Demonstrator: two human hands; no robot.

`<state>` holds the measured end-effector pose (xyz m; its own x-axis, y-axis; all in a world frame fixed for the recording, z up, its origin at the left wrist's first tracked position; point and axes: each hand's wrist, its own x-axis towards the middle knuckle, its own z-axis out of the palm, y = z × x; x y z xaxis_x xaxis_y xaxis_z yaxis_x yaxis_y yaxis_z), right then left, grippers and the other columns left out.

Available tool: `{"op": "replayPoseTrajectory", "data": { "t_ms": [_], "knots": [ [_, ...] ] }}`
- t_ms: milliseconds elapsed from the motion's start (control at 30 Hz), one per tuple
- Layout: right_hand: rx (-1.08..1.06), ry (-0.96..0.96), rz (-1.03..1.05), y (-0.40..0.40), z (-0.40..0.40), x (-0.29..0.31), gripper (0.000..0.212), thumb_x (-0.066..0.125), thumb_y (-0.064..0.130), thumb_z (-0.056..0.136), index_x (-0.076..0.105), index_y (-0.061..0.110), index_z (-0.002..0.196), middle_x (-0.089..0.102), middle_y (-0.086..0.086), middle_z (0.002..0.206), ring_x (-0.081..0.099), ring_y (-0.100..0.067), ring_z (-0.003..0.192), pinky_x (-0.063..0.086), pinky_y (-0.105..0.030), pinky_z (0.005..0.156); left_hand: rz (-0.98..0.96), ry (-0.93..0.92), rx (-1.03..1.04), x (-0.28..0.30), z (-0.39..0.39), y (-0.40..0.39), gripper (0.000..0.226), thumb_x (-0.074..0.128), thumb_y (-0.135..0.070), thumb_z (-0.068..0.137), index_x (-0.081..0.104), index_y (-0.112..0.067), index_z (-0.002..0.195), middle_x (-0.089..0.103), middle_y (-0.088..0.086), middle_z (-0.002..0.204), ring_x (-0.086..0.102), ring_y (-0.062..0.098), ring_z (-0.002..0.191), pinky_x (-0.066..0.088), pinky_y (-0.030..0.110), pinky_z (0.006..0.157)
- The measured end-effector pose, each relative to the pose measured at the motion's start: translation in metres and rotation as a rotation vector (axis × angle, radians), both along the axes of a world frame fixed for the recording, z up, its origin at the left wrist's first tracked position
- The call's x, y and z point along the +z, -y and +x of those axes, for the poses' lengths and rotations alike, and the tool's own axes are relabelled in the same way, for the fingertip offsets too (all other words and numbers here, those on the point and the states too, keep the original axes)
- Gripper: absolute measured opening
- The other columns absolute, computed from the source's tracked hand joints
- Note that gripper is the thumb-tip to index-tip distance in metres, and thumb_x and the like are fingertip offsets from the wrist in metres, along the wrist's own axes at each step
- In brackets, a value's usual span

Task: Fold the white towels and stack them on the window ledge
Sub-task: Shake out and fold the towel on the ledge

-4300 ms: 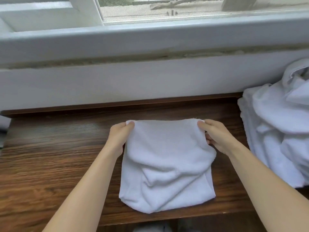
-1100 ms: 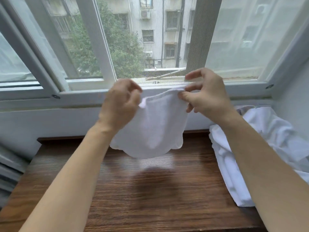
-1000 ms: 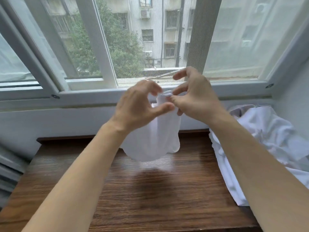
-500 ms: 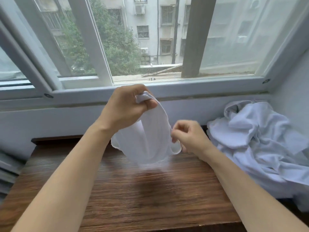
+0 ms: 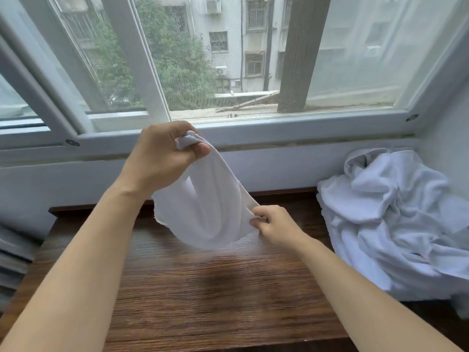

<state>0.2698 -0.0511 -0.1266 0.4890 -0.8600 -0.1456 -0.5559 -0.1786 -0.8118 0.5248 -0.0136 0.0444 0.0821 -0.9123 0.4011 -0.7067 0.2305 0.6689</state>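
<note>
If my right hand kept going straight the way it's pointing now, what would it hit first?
The right hand points up and left, already pinching the towel. Past that fabric, the left hand probably comes next, though depth is unclear.

The upper corners of the small white terry towel (image 5: pixel 208 212) are bunched inside the left hand (image 5: pixel 162 158), so its fold count cannot be determined. The right hand (image 5: pixel 274 224) covers the towel's lower right edge. The crumpled heap of white towels (image 5: pixel 390 224) is cut off by the right frame edge; individual towels cannot be counted. The dark wooden tabletop (image 5: pixel 203 301) shows motion blur.
</note>
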Motion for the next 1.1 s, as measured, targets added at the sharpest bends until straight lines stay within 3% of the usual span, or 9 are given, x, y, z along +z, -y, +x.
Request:
{"op": "replayPoseTrajectory", "data": {
  "t_ms": [100,200,300,400,600,700,767,900,1100],
  "knots": [
    [-0.066,0.166,0.065,0.003,-0.018,0.0,0.04,0.064,-0.003,0.095,0.075,0.028,0.072,0.067,0.009,0.068,0.064,-0.014,0.058,0.05,-0.028,0.058,0.025,-0.087,0.045,-0.001,0.028,-0.001,0.004,0.08,-0.024,0.086,0.078,-0.02,0.087,0.071,-0.008,0.073,0.058,0.005,0.066,0.047,0.027,0.067],
    [-0.11,0.298,0.156,0.011,-0.028,0.002,0.026,0.064,-0.005,0.096,0.079,0.013,0.088,0.071,0.003,0.075,0.062,-0.017,0.059,0.05,-0.032,0.059,0.054,-0.098,0.065,-0.002,0.045,-0.004,0.005,0.081,-0.018,0.088,0.078,-0.022,0.085,0.072,-0.01,0.074,0.059,0.004,0.069,0.047,0.028,0.07],
    [-0.098,0.319,0.182,0.015,-0.031,0.012,0.025,0.062,-0.009,0.094,0.08,0.009,0.096,0.076,-0.001,0.084,0.061,-0.01,0.059,0.05,-0.022,0.054,0.048,-0.143,0.031,0.0,0.041,-0.007,0.009,0.081,-0.014,0.089,0.078,-0.022,0.085,0.074,-0.002,0.079,0.06,0.007,0.072,0.049,0.027,0.069],
    [-0.217,0.421,0.098,0.015,-0.022,0.037,0.038,0.051,-0.018,0.083,0.078,0.006,0.092,0.077,-0.004,0.084,0.056,0.002,0.049,0.04,-0.015,0.044,0.058,-0.183,-0.006,0.003,0.028,-0.008,0.013,0.081,-0.013,0.088,0.077,-0.025,0.083,0.073,-0.013,0.073,0.061,0.0,0.069,0.049,0.019,0.064],
    [-0.12,0.602,-0.141,0.0,0.028,0.123,0.024,0.073,0.023,0.093,0.074,0.021,0.117,0.077,0.003,0.111,0.063,-0.004,0.063,0.047,-0.023,0.047,0.07,0.038,0.015,0.0,-0.011,-0.007,0.01,0.087,-0.024,0.081,0.077,-0.022,0.079,0.07,-0.019,0.069,0.061,-0.003,0.067,0.046,0.015,0.063],
    [-0.085,0.516,-0.185,-0.003,0.052,0.145,0.045,0.084,0.038,0.086,0.07,0.03,0.128,0.075,0.011,0.114,0.062,0.009,0.066,0.048,-0.02,0.06,0.05,0.154,0.028,-0.007,-0.02,-0.006,0.021,0.08,-0.034,0.08,0.069,-0.016,0.076,0.069,-0.004,0.069,0.063,0.016,0.07,0.052,0.036,0.065],
    [-0.087,0.444,-0.191,-0.005,0.063,0.147,0.044,0.086,0.041,0.083,0.073,0.032,0.124,0.076,0.014,0.111,0.061,0.011,0.064,0.046,-0.018,0.061,0.045,0.165,0.027,-0.01,-0.024,-0.006,0.014,0.072,-0.03,0.083,0.068,-0.018,0.077,0.071,-0.003,0.073,0.066,0.02,0.072,0.054,0.042,0.066],
    [-0.141,0.461,-0.099,-0.011,0.068,0.148,0.009,0.078,0.026,0.092,0.082,0.025,0.1,0.079,0.007,0.095,0.067,-0.004,0.052,0.048,-0.02,0.046,0.023,0.182,0.045,-0.015,-0.033,-0.006,0.018,0.073,-0.025,0.085,0.062,-0.023,0.071,0.064,-0.007,0.064,0.059,0.015,0.064,0.048,0.034,0.059],
    [-0.239,0.431,-0.067,-0.015,0.07,0.143,0.014,0.074,0.025,0.095,0.081,0.016,0.086,0.078,-0.004,0.074,0.069,-0.023,0.046,0.05,-0.028,0.044,0.058,0.104,0.023,-0.027,-0.039,-0.008,0.011,0.075,-0.02,0.081,0.069,-0.011,0.082,0.07,0.0,0.075,0.062,0.019,0.074,0.047,0.036,0.066]
  ]
}}
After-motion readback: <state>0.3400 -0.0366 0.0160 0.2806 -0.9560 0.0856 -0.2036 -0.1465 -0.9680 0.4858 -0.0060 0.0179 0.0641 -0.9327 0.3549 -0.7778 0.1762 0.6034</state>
